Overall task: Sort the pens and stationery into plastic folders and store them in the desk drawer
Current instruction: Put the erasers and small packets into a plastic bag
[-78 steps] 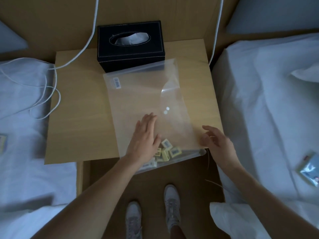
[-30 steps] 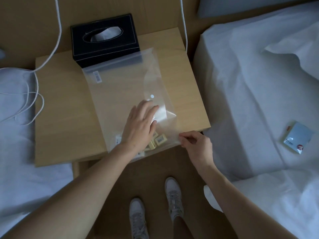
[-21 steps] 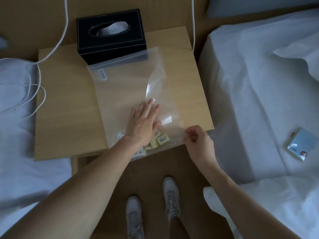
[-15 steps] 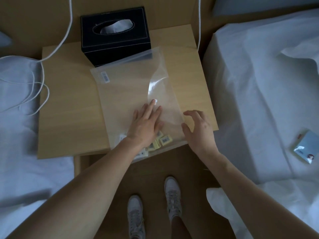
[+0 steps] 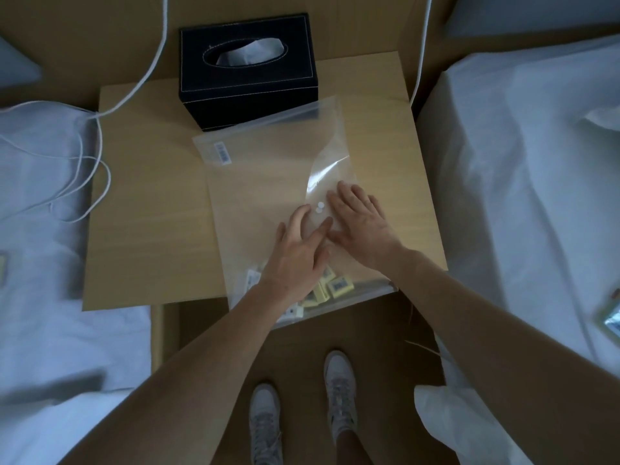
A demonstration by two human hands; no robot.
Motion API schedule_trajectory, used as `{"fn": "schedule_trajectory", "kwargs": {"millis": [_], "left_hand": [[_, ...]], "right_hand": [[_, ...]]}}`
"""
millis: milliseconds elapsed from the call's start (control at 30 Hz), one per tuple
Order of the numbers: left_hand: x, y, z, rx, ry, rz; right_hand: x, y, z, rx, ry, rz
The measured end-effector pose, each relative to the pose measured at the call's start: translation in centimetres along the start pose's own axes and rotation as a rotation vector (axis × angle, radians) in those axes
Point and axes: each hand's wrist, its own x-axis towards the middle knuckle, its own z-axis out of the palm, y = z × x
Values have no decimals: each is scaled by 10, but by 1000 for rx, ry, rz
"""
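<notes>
A clear plastic folder (image 5: 268,169) lies flat on the wooden bedside table (image 5: 147,209), its near end hanging over the front edge. Several small yellow erasers (image 5: 339,286) sit inside that near end. My left hand (image 5: 298,253) lies flat on the folder with fingers spread, fingertips beside the white snap button (image 5: 320,206). My right hand (image 5: 360,223) presses flat on the folder's flap just right of the button, fingers straight. The two hands touch each other.
A black tissue box (image 5: 248,68) stands at the table's back, touching the folder's far end. White cables (image 5: 77,169) trail over the left bed. On the right bed lies a small packet (image 5: 612,317). My shoes (image 5: 302,421) stand on the floor below.
My right hand let go of the folder's near right corner and moved up and left onto the flap by the snap button. My left hand slid a little toward the button.
</notes>
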Motion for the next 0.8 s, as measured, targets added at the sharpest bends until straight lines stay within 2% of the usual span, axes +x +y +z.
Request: {"fn": "schedule_trajectory", "kwargs": {"millis": [133, 200, 267, 400, 467, 567, 800], "left_hand": [[0, -4, -4, -155, 47, 7], [-1, -10, -12, -200, 127, 0], [-1, -23, -20, -58, 166, 17], [-1, -47, -27, 270, -60, -192], [1, -47, -25, 344, -94, -258], [0, -44, -23, 315, -76, -271], [-17, -46, -41, 215, 20, -219]], "right_hand": [[0, 3, 4, -55, 0, -21], [1, 6, 3, -60, -16, -24], [2, 7, 3, -57, -28, -24], [2, 4, 6, 0, -26, -12], [2, 0, 4, 84, -4, 11], [-1, -6, 1, 174, 37, 54], [-34, -10, -12, 313, 10, 100]]}}
